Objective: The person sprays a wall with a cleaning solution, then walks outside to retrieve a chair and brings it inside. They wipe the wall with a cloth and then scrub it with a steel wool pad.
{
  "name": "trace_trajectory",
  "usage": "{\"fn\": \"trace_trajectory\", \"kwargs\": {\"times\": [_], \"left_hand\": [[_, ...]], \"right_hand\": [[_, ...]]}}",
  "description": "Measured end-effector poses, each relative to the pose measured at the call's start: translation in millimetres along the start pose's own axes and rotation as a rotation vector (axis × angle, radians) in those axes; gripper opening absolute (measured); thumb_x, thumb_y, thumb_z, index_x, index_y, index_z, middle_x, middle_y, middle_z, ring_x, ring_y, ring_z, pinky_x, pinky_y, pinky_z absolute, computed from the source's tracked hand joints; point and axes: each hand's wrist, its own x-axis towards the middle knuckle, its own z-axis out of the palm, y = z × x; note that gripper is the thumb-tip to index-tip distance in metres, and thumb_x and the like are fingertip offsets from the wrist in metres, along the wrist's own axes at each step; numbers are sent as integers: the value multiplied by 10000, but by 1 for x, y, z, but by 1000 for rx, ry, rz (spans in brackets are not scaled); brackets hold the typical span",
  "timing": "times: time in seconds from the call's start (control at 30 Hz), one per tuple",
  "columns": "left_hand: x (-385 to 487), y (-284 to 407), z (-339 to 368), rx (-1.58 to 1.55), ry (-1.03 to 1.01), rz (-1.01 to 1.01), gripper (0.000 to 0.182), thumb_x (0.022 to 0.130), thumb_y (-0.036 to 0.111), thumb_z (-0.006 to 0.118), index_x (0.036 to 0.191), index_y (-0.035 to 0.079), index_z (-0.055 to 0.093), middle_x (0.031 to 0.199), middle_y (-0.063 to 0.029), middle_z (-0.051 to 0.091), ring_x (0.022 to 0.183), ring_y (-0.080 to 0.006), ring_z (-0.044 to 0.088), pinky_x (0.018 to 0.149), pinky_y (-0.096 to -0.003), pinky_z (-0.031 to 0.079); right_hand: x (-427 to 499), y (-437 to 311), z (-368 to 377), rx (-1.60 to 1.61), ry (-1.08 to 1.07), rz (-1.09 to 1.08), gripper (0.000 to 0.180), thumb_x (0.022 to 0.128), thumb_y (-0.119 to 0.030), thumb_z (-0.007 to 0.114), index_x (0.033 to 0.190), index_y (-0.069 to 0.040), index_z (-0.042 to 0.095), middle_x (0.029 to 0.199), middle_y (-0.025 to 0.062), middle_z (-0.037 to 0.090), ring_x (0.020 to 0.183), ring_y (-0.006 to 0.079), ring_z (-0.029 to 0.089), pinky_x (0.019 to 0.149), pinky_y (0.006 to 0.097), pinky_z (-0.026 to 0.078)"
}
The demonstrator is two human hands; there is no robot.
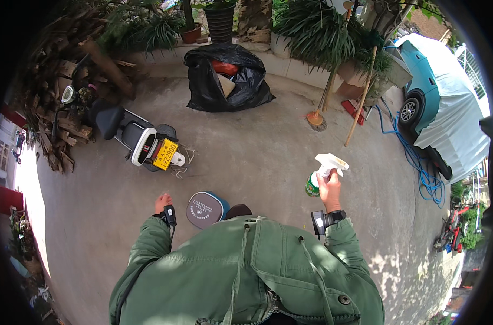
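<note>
My right hand (330, 190) is closed round the neck of a spray bottle (312, 185) with a white trigger head and a green body. The bottle is held out over the concrete ground, its nozzle side towards the right. My left hand (163, 202) hangs at the left with its fingers curled; whether anything is in it cannot be seen. Beside it, a little to the right and lower, stands a stool-like container (205, 210) with a grey, printed top and blue sides. Part of a dark shoe shows next to that container.
A scooter (143, 146) stands at the left by stacked wood (64, 118). Ahead are an open black plastic bag (230, 97), a broom (315, 118), a wooden pole (362, 103) and a red dustpan (351, 109). A blue hose (423, 170) lies near a covered car (427, 77).
</note>
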Motion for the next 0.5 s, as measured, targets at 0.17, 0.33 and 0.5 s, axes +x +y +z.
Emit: {"fn": "trace_trajectory", "kwargs": {"times": [0.17, 0.33, 0.5], "left_hand": [[-1, -71, -101, -23, 390, -108, 371, 884, 332, 558, 960, -28, 610, 850, -115, 664, 770, -231, 633, 689, -369, 492], [-4, -46, -64, 509, 290, -139, 385, 937, 320, 441, 1008, -16, 615, 891, -162, 662, 857, -289, 634, 759, -381, 491], [16, 48, 41, -382, 437, -155, 474, 934, 435, 470, 1206, 48, 507, 1200, -97, 559, 1050, -233, 560, 830, -350, 456]], "right_hand": [[154, -19, 73, 64, -118, -219, 443, 795, -236, 678, 1142, -17, 511, 955, 192, 643, 888, 379, 625, 731, 419, 491], [273, -53, 149, 83, -222, -246, 500, 790, -250, 684, 1170, 4, 482, 968, 223, 640, 893, 388, 629, 749, 430, 502], [393, -92, 227, 154, -272, -369, 492, 783, -233, 685, 1172, -8, 484, 988, 238, 624, 912, 405, 611, 761, 437, 495]]}}
